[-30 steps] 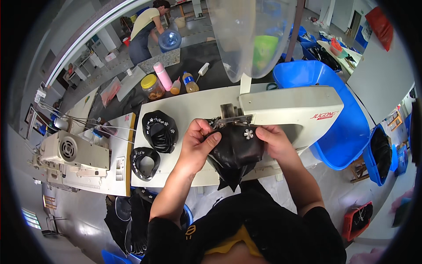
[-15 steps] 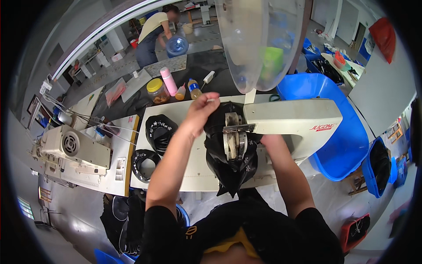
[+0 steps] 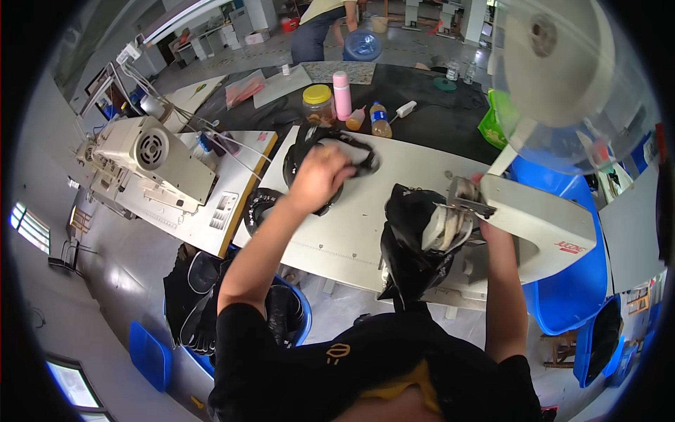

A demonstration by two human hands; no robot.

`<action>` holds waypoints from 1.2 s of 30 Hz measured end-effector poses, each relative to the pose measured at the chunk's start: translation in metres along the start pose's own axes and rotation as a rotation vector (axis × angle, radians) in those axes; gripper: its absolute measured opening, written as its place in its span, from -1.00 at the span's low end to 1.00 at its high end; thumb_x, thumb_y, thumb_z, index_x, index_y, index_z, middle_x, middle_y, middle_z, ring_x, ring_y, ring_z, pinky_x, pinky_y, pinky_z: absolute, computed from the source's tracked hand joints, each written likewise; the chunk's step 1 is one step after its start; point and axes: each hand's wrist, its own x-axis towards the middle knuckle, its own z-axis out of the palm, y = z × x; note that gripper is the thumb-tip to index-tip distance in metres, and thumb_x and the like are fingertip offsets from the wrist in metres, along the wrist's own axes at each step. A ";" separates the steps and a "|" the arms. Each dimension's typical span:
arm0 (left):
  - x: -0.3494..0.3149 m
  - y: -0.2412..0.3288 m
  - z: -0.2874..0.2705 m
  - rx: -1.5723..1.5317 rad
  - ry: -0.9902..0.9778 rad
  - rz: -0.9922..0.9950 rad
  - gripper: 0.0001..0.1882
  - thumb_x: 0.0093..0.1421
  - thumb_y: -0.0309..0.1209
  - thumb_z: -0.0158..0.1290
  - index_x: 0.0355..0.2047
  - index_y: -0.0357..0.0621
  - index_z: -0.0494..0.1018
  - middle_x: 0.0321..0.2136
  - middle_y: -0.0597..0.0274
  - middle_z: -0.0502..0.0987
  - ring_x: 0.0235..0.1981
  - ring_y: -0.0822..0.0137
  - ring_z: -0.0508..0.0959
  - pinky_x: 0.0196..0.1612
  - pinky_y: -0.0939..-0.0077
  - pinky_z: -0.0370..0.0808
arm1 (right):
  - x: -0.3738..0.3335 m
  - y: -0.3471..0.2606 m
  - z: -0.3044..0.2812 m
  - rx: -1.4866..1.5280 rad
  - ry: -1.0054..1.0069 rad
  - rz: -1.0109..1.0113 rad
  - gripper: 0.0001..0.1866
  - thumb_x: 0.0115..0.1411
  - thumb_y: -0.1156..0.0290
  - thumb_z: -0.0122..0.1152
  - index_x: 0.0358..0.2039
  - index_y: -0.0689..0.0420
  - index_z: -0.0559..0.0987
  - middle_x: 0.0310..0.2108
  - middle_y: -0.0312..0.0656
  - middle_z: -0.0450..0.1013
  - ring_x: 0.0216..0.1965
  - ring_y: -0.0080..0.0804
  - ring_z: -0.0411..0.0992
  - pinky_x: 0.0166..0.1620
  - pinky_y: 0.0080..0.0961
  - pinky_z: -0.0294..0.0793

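On the white worktable, my left hand [image 3: 320, 179] is over a pile of shiny black ring-shaped pieces with small white flowers. Its fingers are curled and smeared by motion, closed on a blurred black loop [image 3: 365, 160] that stretches out to the right. A second black ring-shaped piece [image 3: 259, 207] lies below it on the table. My right hand [image 3: 494, 231] reaches behind the head of a white industrial machine [image 3: 545, 214]; most of its fingers are hidden. Beneath that head, a glossy black piece [image 3: 402, 246] with small flowers is draped around the machine's lower part.
A second white machine [image 3: 151, 158] stands left. Beyond the table are a yellow-lidded jar [image 3: 318, 105], a pink flask [image 3: 342, 95] and a drink bottle [image 3: 380, 119]. Blue tubs [image 3: 569, 295] stand right. Black pieces fill a tub below left. A person holds a blue water jug [image 3: 362, 46].
My left hand has left the black piece at the machine and moved left to the ring-shaped pieces, closing on one. My right hand stays by the machine head. The view has shifted left.
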 end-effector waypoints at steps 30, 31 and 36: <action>-0.052 0.135 0.073 -0.522 -0.096 0.156 -0.64 -0.16 -0.43 0.25 -0.30 -0.08 0.45 -0.24 0.23 0.44 -0.10 0.19 0.44 -0.15 0.26 0.37 | -0.116 -0.040 0.062 -1.309 -0.527 -0.368 -0.56 -0.20 0.50 0.29 -0.23 0.11 0.40 -0.33 -0.14 0.41 -0.32 -0.11 0.38 -0.27 -0.30 0.37; -0.051 0.137 0.072 -0.469 -0.191 0.185 -0.66 -0.15 -0.42 0.25 -0.31 -0.08 0.45 -0.29 0.25 0.44 -0.15 0.22 0.45 -0.21 0.28 0.36 | -0.115 -0.043 0.061 -1.350 -0.604 -0.367 -0.58 -0.21 0.49 0.30 -0.26 0.10 0.40 -0.38 -0.16 0.41 -0.34 -0.13 0.38 -0.29 -0.30 0.37; -0.044 0.150 0.050 -0.667 -0.290 0.114 -0.75 -0.17 -0.49 0.26 -0.44 -0.12 0.46 -0.50 0.25 0.49 -0.43 0.22 0.48 -0.38 0.34 0.32 | -0.109 -0.081 0.081 -1.126 -0.716 -0.228 -0.66 -0.18 0.40 0.36 -0.36 0.10 0.46 -0.46 -0.20 0.39 -0.41 -0.19 0.38 -0.34 -0.35 0.34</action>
